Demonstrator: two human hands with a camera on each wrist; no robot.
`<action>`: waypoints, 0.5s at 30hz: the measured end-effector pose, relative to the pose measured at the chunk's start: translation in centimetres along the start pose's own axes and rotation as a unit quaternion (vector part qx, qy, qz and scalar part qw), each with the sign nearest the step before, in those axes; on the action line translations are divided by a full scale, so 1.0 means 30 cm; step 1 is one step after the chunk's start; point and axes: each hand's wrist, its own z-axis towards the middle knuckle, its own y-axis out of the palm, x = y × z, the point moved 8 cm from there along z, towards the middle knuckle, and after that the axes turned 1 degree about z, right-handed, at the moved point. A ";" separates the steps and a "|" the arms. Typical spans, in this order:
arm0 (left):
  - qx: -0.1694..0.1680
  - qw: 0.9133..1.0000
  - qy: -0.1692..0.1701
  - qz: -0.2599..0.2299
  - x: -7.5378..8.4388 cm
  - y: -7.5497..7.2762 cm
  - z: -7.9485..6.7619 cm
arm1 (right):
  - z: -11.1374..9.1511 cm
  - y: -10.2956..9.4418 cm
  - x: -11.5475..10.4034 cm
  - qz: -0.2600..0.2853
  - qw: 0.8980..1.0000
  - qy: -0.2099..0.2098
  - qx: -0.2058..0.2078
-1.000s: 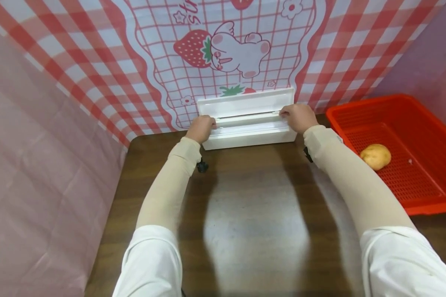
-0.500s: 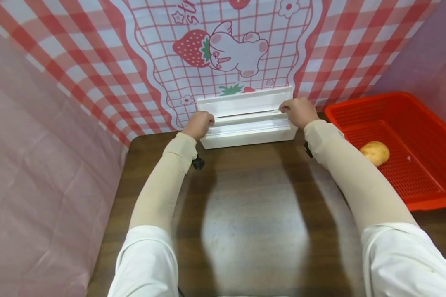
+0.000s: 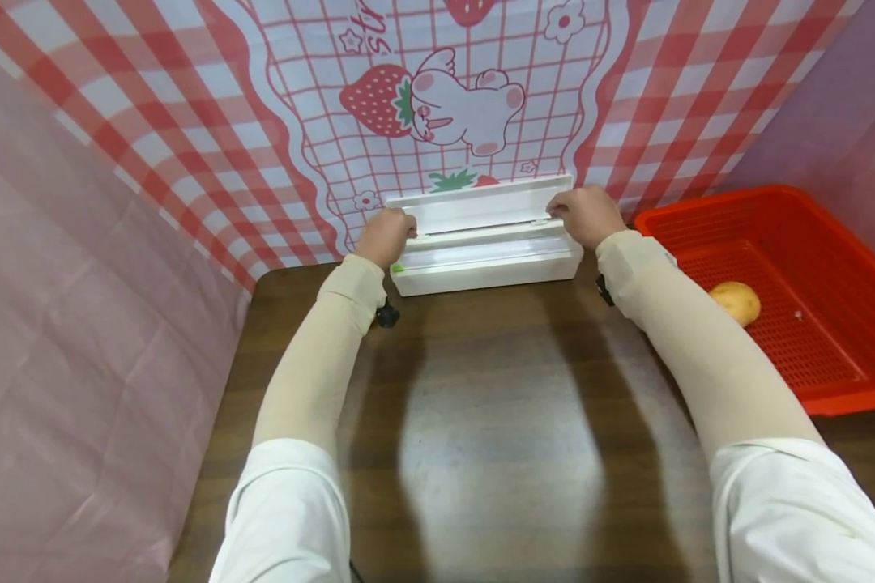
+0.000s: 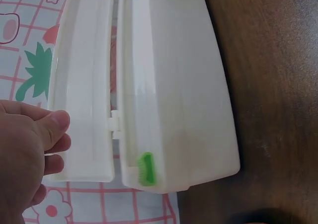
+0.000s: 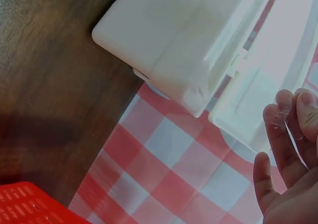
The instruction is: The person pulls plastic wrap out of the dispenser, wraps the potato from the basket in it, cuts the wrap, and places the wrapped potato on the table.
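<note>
A long white cling film dispenser (image 3: 484, 277) lies at the back of the table, its lid (image 3: 470, 209) swung back against the cloth. A pale, shiny roll lies inside. At the box's left end sits a small green slide cutter (image 4: 147, 169). My right hand (image 3: 589, 217) pinches a clear, wrinkled edge of cling film (image 5: 281, 115) above the right end of the lid. Over the left end, my left hand (image 3: 385, 237) has its thumb pressed to its curled fingers in a pinch; the film there is too transparent to trace.
A red plastic basket (image 3: 838, 348) stands to the right and holds a potato (image 3: 736, 303). Behind the dispenser hangs a red-and-white checked cloth (image 3: 211, 138). The brown wooden table (image 3: 496, 453) stretches toward me; a pink sheet (image 3: 80, 340) hangs at left.
My left hand has risen up and slightly left, off the dispenser's trough, uncovering the green cutter. My right hand has shifted up only a little. The dispenser stays nearly in place.
</note>
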 end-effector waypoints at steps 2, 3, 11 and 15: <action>0.006 1.000 0.003 0.024 0.001 -0.013 0.003 | 0.002 -0.006 -0.006 -0.001 1.000 0.000 -0.003; 0.008 0.999 0.004 0.034 0.002 -0.019 0.005 | 0.003 -0.008 -0.008 0.000 1.000 0.001 -0.005; 0.024 0.999 0.023 0.043 0.005 -0.054 0.016 | 0.006 -0.035 -0.024 0.008 1.000 0.012 -0.019; 0.024 0.998 0.027 0.050 0.012 -0.075 0.017 | 0.007 -0.051 -0.035 0.001 1.000 0.013 -0.018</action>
